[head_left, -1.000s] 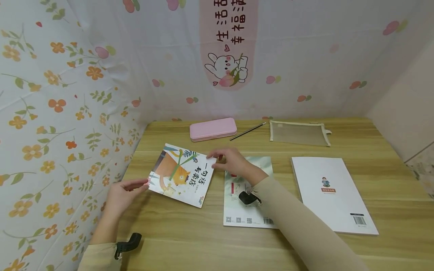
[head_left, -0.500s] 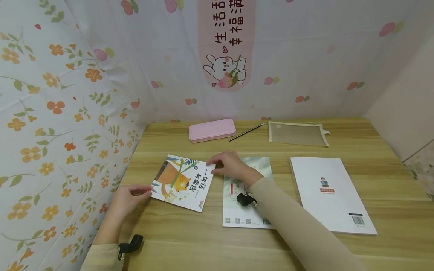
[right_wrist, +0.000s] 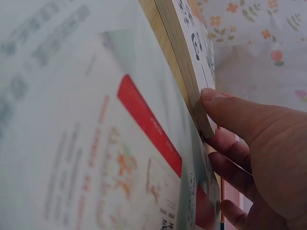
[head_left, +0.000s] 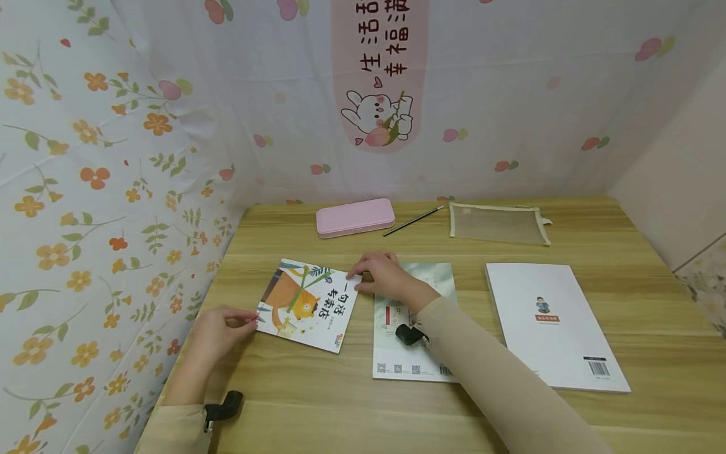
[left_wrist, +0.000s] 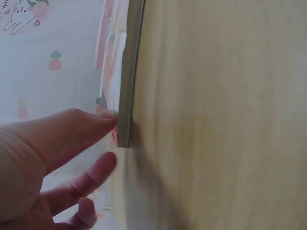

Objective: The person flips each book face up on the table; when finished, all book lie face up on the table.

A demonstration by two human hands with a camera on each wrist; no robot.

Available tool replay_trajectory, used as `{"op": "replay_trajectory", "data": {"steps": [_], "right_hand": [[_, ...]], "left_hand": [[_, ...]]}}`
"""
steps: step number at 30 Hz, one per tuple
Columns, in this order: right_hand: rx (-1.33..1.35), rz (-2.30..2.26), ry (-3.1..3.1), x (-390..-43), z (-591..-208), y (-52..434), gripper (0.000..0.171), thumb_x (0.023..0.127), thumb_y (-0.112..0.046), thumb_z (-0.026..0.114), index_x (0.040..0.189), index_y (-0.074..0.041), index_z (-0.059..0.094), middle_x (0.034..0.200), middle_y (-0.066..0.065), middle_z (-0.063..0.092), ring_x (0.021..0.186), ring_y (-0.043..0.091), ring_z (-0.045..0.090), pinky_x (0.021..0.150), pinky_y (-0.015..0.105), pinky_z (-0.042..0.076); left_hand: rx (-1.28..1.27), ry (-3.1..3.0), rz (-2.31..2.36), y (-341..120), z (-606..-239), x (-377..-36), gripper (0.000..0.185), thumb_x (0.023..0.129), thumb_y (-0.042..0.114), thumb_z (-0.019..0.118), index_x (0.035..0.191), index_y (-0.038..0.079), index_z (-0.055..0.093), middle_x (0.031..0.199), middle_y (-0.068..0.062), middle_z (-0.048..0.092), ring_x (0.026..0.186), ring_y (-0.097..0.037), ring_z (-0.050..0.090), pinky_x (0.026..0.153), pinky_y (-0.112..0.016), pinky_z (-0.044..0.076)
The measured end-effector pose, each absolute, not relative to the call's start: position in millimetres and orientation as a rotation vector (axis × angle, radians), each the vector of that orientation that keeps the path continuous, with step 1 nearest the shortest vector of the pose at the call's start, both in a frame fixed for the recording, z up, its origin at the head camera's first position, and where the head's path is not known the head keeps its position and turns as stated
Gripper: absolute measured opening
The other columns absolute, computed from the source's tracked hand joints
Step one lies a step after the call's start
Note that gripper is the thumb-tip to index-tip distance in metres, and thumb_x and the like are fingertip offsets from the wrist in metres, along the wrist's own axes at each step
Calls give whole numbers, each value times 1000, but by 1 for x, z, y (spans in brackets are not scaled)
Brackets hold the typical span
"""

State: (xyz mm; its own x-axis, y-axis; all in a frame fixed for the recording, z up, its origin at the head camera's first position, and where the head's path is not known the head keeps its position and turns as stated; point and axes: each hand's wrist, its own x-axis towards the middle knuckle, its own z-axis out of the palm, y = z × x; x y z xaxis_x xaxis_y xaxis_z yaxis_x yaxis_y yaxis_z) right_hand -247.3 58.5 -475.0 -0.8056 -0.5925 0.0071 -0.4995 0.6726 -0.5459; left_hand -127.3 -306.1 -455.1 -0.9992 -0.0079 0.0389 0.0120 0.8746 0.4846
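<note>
The picture book (head_left: 308, 304) is lying flat on the wooden table (head_left: 351, 403), in front of the pink pencil case (head_left: 355, 217). The left hand (head_left: 218, 328) is pinching its near-left corner; the right hand (head_left: 386, 277) is gripping its far-right corner. The right forearm is partly hiding the green workbook (head_left: 397, 353) just beside the picture book.

Wooden worktop (head_left: 510, 416) carries a picture book (head_left: 306, 304) between the hands, a pale green booklet (head_left: 397, 353) under the right forearm, a white book (head_left: 553, 325) right of it, and beyond the hands a pink case (head_left: 355, 217), pencil (head_left: 413, 221) and mesh pouch (head_left: 498, 223).
</note>
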Motion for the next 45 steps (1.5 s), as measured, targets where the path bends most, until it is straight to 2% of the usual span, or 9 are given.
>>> {"op": "replay_trajectory", "data": {"steps": [5,12,18,23,29,35,40,45], "right_hand": [[-896,-747,2753,-242,-473,56,25,95,-29,76,121,-28,76,124,-3,66,122,20,57,113,55,28],[-901,-702,2824,-227,-466,52,29,94,-29,78,122,-22,76,133,2,62,131,26,52,116,57,28],[-809,-756,2866,-211,-460,54,29,92,-29,80,121,-24,77,128,-1,66,130,24,55,114,57,30],[-780,-775,2883,-196,-460,55,28,91,-27,79,119,-24,77,123,-2,69,123,25,59,109,57,34],[-761,-756,2884,-180,-461,53,28,91,-28,78,119,-26,77,120,-3,69,122,24,60,110,57,34],[-779,-729,2887,-169,-465,50,30,90,-29,79,120,-27,77,119,-2,69,125,24,58,113,58,32],[-776,-697,2891,-161,-468,45,37,86,-33,81,122,-25,77,121,0,68,122,25,58,107,53,36],[-732,-687,2868,-156,-469,40,52,82,-42,84,128,-21,74,126,3,64,121,23,54,111,53,33]], "left_hand": [[-41,-3053,-773,-306,-452,-130,14,88,22,82,101,16,84,105,-10,79,105,-37,72,88,-53,55],[-364,-3067,-808,-309,-448,-146,30,89,19,82,117,10,78,121,-20,72,109,-44,67,90,-58,54],[-497,-3040,-891,-307,-446,-173,32,91,11,78,123,7,74,128,-22,70,110,-48,64,89,-60,54],[-559,-3073,-958,-307,-446,-199,37,92,12,78,128,7,72,133,-22,67,111,-42,61,87,-56,53],[-604,-3098,-1007,-307,-447,-228,37,95,13,75,131,6,69,139,-20,63,118,-42,58,96,-60,50],[-719,-3063,-930,-300,-446,-251,36,96,1,69,132,-2,66,145,-25,56,122,-48,57,101,-61,49],[-744,-3103,-892,-294,-444,-260,36,95,-1,69,131,-3,67,149,-25,53,125,-50,54,104,-62,47],[-760,-3129,-877,-292,-447,-263,34,95,0,70,129,-4,67,143,-28,58,130,-51,53,106,-63,45]]}}
